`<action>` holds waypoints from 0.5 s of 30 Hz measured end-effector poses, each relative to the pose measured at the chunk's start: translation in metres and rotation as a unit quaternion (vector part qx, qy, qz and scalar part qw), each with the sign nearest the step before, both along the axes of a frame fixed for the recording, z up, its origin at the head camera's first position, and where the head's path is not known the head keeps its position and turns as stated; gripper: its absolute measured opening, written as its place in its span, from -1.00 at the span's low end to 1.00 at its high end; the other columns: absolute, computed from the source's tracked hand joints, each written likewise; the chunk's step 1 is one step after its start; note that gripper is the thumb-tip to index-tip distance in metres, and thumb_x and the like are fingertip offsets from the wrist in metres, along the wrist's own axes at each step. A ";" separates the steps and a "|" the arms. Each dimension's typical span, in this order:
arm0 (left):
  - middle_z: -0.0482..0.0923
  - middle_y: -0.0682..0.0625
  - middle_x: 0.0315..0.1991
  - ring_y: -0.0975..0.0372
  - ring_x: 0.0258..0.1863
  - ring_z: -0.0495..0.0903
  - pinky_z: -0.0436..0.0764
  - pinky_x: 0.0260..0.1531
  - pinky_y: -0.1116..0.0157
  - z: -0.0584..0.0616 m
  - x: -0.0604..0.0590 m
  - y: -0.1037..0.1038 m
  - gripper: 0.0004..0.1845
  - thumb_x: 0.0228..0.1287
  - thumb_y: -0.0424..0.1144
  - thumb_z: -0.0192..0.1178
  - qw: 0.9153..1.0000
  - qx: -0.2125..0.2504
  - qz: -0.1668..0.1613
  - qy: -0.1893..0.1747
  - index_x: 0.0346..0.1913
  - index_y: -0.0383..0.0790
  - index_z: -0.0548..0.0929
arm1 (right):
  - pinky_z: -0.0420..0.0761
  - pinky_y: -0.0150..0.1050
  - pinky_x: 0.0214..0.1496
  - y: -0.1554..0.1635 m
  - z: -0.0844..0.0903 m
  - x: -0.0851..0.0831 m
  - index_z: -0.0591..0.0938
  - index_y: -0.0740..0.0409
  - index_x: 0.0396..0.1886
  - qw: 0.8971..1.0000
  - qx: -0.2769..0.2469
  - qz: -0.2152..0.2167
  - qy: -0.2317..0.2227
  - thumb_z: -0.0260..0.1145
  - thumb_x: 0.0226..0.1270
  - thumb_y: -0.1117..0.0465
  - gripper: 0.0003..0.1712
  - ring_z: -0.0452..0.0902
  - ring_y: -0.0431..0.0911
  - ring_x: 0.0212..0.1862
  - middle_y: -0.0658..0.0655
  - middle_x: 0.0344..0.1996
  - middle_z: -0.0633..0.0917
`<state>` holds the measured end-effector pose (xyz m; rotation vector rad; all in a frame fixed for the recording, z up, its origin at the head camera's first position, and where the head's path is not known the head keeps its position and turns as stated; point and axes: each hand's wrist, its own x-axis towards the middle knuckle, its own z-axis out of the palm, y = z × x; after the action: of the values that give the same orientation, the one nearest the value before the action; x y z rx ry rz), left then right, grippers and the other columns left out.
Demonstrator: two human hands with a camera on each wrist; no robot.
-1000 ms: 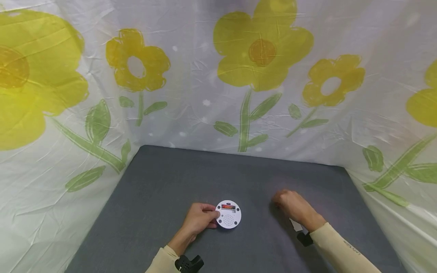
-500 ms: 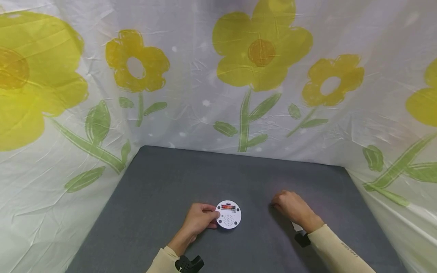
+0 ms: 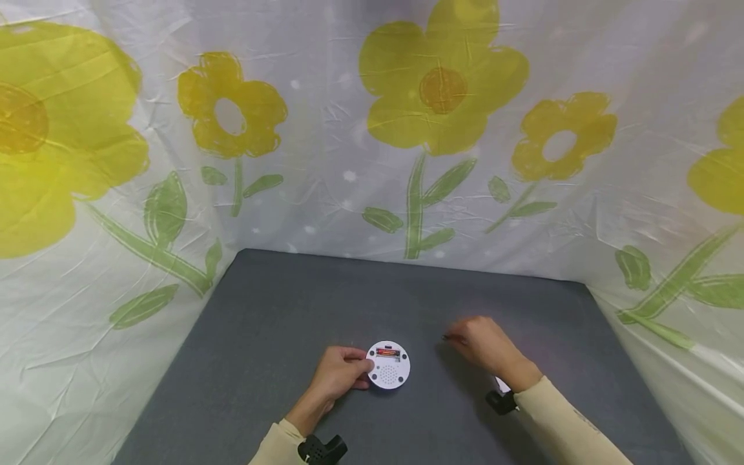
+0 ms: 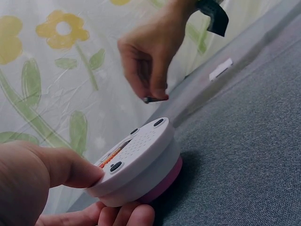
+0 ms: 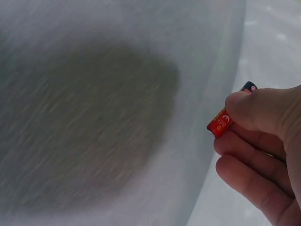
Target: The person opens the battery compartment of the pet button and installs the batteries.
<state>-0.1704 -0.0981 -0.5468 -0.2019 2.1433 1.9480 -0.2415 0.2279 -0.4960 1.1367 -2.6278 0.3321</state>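
My left hand (image 3: 338,374) grips the left edge of a round white device (image 3: 389,377), thumb on top and fingers beneath. Its upward face has a hole pattern, dark feet and an uncovered battery compartment, where a red-orange battery (image 3: 387,352) lies. A pink part (image 4: 164,184) shows under the white body in the left wrist view. Between thumb and fingers, my right hand (image 3: 488,345) pinches a small red and black battery (image 5: 221,123). That hand is raised over the table, right of the device and apart from it.
A small flat white piece (image 4: 221,69) lies on the dark grey table (image 3: 302,297), partly hidden by my right wrist in the head view. White curtains with yellow flowers (image 3: 444,90) enclose the table's back and sides. Each wrist wears a black camera mount (image 3: 321,449).
My right hand has moved left toward the device and up a little, and the tip of its battery now shows in the head view. The left hand and device have stayed put.
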 end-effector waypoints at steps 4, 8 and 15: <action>0.81 -0.17 -0.21 0.20 -0.37 0.78 0.87 -0.36 0.25 -0.001 0.000 0.000 -0.61 0.33 -0.38 0.45 1.000 0.006 -0.001 0.002 0.13 -0.57 0.72 | 0.70 -0.28 -0.34 -0.017 0.010 0.001 0.88 0.06 -0.25 1.000 -0.010 0.006 -0.002 0.64 0.17 0.41 -0.80 0.63 -0.28 -0.40 -0.07 -0.41 0.80; 0.81 -0.18 -0.22 0.20 -0.36 0.79 0.87 -0.36 0.25 -0.001 -0.001 -0.001 -0.61 0.32 -0.38 0.45 1.000 0.012 -0.001 0.003 0.11 -0.58 0.72 | 0.77 -0.23 -0.27 -0.034 0.018 0.003 0.88 0.07 -0.21 1.000 -0.018 0.019 -0.007 0.63 0.21 0.40 -0.80 0.72 -0.22 -0.33 -0.05 -0.35 0.82; 0.80 -0.16 -0.23 0.20 -0.35 0.79 0.87 -0.35 0.24 0.000 0.001 -0.001 -0.64 0.32 -0.39 0.45 1.000 0.012 -0.003 0.002 0.10 -0.56 0.73 | 0.81 -0.22 -0.21 -0.061 0.028 0.005 0.88 0.10 -0.15 0.998 -0.026 0.049 -0.021 0.62 0.27 0.38 -0.81 0.75 -0.19 -0.27 -0.02 -0.29 0.84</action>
<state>-0.1696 -0.0989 -0.5467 -0.1874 2.1197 1.9707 -0.2367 0.1664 -0.4677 1.2563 -2.5875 0.4461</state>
